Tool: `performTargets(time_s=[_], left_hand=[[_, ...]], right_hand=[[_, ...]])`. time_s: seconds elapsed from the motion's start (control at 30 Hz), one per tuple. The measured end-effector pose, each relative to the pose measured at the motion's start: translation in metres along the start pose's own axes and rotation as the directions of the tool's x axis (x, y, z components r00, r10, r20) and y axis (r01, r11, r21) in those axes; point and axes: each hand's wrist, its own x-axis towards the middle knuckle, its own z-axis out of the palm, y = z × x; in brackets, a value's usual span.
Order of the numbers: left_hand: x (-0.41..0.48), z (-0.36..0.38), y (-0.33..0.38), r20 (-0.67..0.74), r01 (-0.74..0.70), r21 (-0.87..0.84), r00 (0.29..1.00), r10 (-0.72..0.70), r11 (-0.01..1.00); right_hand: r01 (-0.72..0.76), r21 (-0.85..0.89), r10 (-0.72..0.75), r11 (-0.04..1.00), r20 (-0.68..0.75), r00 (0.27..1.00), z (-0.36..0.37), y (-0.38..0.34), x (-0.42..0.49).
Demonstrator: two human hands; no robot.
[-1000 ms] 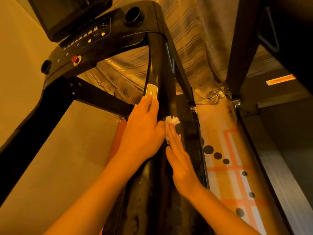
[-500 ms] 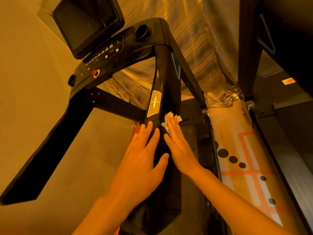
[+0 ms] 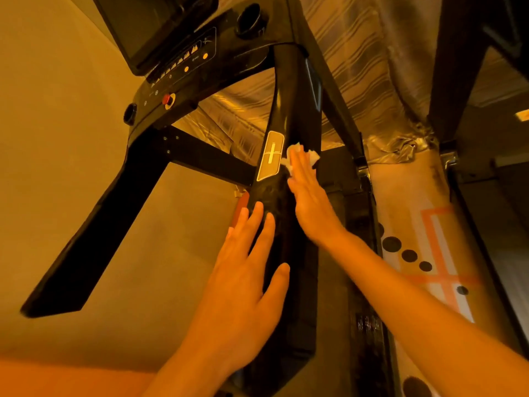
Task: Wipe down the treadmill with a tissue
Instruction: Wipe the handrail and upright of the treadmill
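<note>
Right hand (image 3: pixel 310 202), grip flat, presses tissue (image 3: pixel 294 149) on treadmill handrail (image 3: pixel 289 104) edge; left hand (image 3: pixel 246 282) rests spread below.

Glossy black plastic on the treadmill handrail (image 3: pixel 289 110), smooth and catching smeary reflections, and set into it a sensor plate (image 3: pixel 270 156) with a shiny, metallic-looking face. The tissue (image 3: pixel 294 148) is thin white paper, soft and crumpled against that hard sheen, while the console screen (image 3: pixel 148 27) above shows dark and glassy. Behind, the curtain (image 3: pixel 357 53) is striped cloth with a satin lustre, and the wall (image 3: pixel 57 167) looks smooth and matt.
</note>
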Motion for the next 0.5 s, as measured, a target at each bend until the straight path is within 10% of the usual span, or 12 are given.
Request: performTargets(time_s=[0.3,0.5], left_hand=[[0.002,-0.001,0.002,0.061,0.022,-0.008,0.998,-0.022,1.0],[0.003,-0.003,0.004,0.066,0.071,-0.022,0.995,-0.069,0.997]], right_hand=[[0.149,0.1,-0.149,0.984,-0.001,0.989,0.029,-0.025,-0.113],[-0.009,-0.089,0.009,0.996,-0.006,1.0,-0.008,-0.004,0.026]])
